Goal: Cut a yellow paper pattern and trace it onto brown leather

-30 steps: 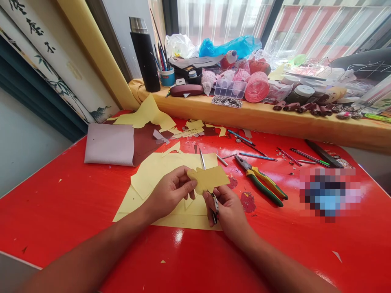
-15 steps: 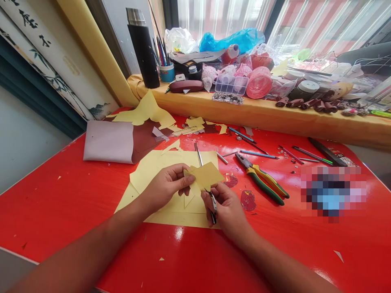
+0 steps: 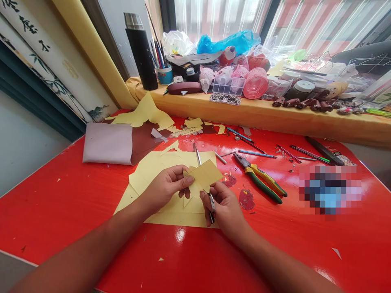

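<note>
My left hand [image 3: 171, 183] pinches a small piece of yellow paper [image 3: 208, 174] between thumb and fingers. Scissors [image 3: 211, 205] sit in my right hand [image 3: 226, 203], with the fingers in the handles. One scissor blade points away from me behind the yellow piece, which hides part of the blades; whether they touch it I cannot tell. Below both hands lie larger yellow sheets [image 3: 152, 162], overlapping on the red table [image 3: 76, 211].
Right of my hands lie pliers [image 3: 264, 179] with green and yellow handles, then pens and a blurred patch. A folded pale sheet [image 3: 107, 143] and yellow scraps [image 3: 146, 114] lie at back left. Behind is a crowded sill with a black flask [image 3: 142, 59] and a pen cup [image 3: 165, 75].
The view has shifted very slightly. My hands hold the same yellow piece and scissors in nearly the same pose.
</note>
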Demonstrator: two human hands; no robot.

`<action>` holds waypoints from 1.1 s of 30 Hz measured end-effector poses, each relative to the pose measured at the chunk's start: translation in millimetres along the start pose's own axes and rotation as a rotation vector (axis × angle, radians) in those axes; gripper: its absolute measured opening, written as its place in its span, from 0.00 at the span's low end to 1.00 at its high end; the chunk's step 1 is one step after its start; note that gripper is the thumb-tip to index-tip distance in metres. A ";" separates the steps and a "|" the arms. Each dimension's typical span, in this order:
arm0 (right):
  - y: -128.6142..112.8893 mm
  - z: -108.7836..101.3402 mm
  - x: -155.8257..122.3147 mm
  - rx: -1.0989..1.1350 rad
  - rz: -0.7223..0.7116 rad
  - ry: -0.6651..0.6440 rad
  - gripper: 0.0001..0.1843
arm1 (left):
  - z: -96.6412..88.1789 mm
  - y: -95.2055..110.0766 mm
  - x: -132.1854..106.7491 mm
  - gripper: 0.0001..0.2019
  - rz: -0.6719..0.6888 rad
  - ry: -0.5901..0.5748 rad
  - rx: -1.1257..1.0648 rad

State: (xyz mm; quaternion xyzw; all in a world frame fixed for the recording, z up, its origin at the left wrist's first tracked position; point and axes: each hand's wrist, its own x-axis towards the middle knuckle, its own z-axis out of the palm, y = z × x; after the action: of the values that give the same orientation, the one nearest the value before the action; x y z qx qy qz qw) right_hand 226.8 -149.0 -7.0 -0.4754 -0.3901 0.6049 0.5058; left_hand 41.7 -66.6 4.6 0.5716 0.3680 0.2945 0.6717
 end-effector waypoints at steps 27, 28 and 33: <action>-1.1 -0.4 0.1 -0.018 0.029 -0.045 0.25 | 5.6 5.0 -0.9 0.17 0.033 0.079 0.053; -1.0 -0.4 0.1 -0.019 0.028 -0.041 0.26 | 6.3 5.8 -1.2 0.17 0.036 0.079 0.054; -0.3 0.6 0.9 -0.011 0.013 -0.044 0.23 | 7.3 7.9 -1.7 0.17 0.042 0.076 0.068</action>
State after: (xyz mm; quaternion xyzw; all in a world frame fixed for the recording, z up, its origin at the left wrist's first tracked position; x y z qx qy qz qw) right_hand 226.3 -148.1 -6.7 -0.4674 -0.4015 0.6164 0.4903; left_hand 47.0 -70.7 13.2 0.5899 0.3909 0.3173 0.6313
